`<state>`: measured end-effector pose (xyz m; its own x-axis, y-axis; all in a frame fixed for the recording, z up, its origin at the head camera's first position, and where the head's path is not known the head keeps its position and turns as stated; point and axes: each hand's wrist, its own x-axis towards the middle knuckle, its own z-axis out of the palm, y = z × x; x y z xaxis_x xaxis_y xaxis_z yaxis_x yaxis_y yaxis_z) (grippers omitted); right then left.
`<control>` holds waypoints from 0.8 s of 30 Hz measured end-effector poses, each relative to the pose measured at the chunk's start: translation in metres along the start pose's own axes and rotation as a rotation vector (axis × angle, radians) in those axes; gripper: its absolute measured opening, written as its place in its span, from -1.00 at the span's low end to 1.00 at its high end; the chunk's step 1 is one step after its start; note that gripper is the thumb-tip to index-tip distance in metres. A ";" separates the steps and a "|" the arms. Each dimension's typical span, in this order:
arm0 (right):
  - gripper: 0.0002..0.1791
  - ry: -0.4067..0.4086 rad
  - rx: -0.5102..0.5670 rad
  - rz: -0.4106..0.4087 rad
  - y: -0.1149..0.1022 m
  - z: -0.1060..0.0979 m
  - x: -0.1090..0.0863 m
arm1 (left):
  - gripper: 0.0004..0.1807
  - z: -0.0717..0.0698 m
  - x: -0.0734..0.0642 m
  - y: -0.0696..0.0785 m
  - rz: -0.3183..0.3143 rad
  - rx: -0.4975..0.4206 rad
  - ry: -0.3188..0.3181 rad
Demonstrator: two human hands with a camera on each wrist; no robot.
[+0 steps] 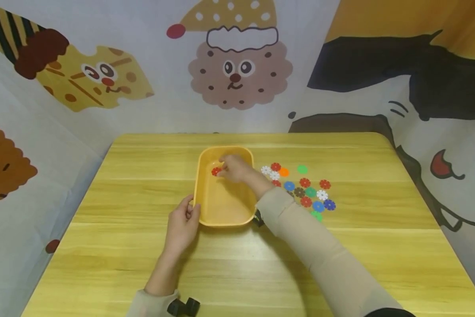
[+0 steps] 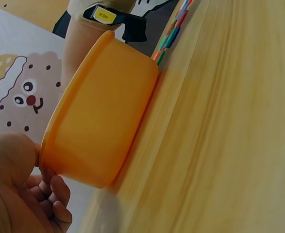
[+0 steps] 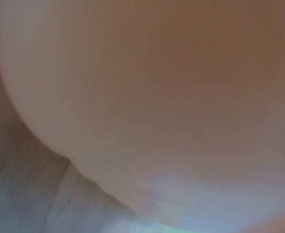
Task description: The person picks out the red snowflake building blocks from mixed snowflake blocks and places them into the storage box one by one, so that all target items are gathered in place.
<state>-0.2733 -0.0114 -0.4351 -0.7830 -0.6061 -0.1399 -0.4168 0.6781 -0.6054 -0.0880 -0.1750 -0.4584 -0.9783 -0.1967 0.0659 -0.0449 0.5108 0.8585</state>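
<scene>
A yellow-orange plastic basin (image 1: 225, 220) sits on the wooden table. My left hand (image 1: 183, 224) grips its left rim near the front corner. In the left wrist view, the thumb of that left hand (image 2: 16, 179) lies at the rim and the fingers curl beneath it. My right hand (image 1: 237, 168) reaches into the far part of the basin. At its fingertips, a red flower-shaped plastic disc (image 1: 216, 171) is pinched by its edge, low over the basin floor. Blurred skin fills most of the right wrist view, hiding the fingers there.
Right of the basin lie several loose flower-shaped discs, among them a white one (image 1: 322, 194), a dark blue one (image 1: 330, 205), an orange one (image 1: 284, 172) and a green one (image 1: 302, 169). My right forearm (image 1: 313, 246) crosses beside them. A cartoon-printed cloth (image 1: 170, 88) hangs behind the table.
</scene>
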 end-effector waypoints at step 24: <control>-0.45 0.173 0.059 -0.176 0.014 -0.026 -0.064 | -0.55 0.008 -0.002 0.003 -0.017 -0.003 0.043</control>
<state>-0.2413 0.0478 -0.4140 -0.7705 -0.6288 0.1051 -0.5299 0.5400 -0.6539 -0.0878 -0.1663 -0.4595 -0.9678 -0.2410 0.0727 -0.0608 0.5042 0.8614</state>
